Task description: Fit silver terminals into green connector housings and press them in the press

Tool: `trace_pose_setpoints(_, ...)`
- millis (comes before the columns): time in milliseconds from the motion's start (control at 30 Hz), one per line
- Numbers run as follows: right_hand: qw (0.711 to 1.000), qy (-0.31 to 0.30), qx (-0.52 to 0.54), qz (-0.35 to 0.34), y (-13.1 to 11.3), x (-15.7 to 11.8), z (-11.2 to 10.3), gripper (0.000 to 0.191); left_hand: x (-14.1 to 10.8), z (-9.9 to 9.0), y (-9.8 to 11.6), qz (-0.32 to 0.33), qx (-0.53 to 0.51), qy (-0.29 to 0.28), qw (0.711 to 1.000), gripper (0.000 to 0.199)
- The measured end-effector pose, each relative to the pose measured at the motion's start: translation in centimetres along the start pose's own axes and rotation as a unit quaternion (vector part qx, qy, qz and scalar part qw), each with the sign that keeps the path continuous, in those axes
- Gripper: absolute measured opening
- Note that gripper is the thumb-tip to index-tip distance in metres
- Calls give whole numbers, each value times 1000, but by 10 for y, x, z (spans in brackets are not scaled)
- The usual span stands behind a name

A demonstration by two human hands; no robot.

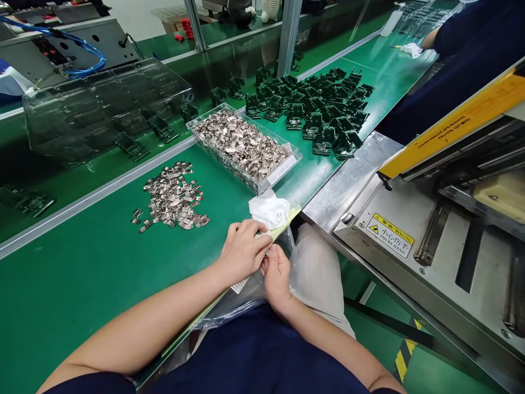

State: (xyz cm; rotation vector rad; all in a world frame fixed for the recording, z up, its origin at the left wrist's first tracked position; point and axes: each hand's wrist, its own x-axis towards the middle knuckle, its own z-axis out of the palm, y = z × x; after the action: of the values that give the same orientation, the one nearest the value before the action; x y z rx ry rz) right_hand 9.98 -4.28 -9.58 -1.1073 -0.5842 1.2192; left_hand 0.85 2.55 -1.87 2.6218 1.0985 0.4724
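My left hand (243,250) and my right hand (276,273) meet at the near edge of the green table (82,284), fingers pinched together on a small metal part that is mostly hidden between them. A clear plastic bag (238,301) hangs below the hands over my lap. A white cloth (268,210) lies just beyond my left hand. A loose pile of small silver metal clips (174,197) sits on the mat to the left. A clear tray (283,169) full of the same clips stands behind the cloth.
Many dark green parts (320,109) are spread at the back right. A clear plastic cover (102,109) sits back left. A metal press machine (443,219) with a warning label stands at right. Another person's arm (459,33) works at the top right.
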Motion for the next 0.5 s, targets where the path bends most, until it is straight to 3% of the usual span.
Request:
trace_pose_setpoints(333,999,-34,-5,-13,-3,6,-6,48,2,-2,-1,-4,-16,-9,1000,16)
trace_pose_setpoints(500,999,-17,-17,-26,-7,4,-2,47,2,-1,-1,-7,-26,-11,1000,18)
